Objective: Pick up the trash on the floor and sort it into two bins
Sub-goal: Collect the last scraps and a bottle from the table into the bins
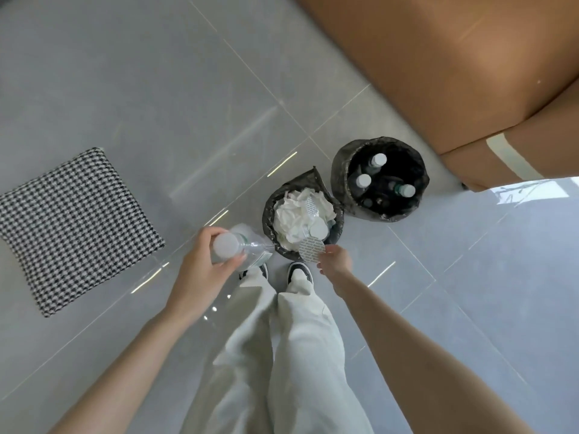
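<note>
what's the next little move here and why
Probably let go of the round patterned disc pinched in the right hand. It hangs at the near rim of the bin filled with crumpled paper. The bottle gripped by the left hand would likely go next, to the other bin, which holds capped bottles.

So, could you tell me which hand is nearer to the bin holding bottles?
Right. The right hand, pinching a round sheet, is below-left of the bottle bin; the left hand, gripping a bottle, is farther left.
</note>
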Motion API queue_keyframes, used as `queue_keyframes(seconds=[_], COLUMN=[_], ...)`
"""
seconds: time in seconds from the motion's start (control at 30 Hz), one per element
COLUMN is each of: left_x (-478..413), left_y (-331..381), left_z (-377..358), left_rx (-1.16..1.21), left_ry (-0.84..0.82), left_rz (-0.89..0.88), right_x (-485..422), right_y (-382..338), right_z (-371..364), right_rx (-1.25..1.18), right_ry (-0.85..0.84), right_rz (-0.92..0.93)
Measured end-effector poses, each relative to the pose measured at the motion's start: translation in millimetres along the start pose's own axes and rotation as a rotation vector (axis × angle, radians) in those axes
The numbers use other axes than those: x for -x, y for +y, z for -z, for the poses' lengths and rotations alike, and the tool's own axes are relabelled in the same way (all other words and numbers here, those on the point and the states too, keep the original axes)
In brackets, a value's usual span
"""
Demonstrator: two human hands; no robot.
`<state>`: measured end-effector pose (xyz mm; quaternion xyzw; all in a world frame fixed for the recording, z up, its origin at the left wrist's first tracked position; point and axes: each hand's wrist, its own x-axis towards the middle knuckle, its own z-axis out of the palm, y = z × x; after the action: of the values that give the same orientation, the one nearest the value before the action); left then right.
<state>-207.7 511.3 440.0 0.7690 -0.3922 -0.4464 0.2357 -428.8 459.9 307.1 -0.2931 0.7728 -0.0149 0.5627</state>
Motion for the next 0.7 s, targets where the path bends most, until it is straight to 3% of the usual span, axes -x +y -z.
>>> queue_keyframes(seconds=[0.2, 0.37, 0.53, 0.7], left_x=[-51.9, -77.8, -85.9, -84.2], left_y=[-50.2, -75.4, -58.4, -8.8], left_z=[-18.3, -32.5, -39.2, -34.4], left_rx=[-0.001, 0.017, 0.025, 0.033], left_ry=[-0.061, -0.104, -0.153, -0.209], left_rz=[0.007, 0.031, 0.009, -0.047], right_x=[-87.5, -127.4, -106.8, -37.5], right_y=[10.9, 22.4, 11.9, -30.6], right_z=[-46.9, -62.7, -43.4, -6.3], right_rx=[0.142, 0.110, 0.154, 0.108], right_ry=[0.042, 0.039, -0.026, -0.222], right_rz=[-0.024, -0.077, -0.027, 0.215])
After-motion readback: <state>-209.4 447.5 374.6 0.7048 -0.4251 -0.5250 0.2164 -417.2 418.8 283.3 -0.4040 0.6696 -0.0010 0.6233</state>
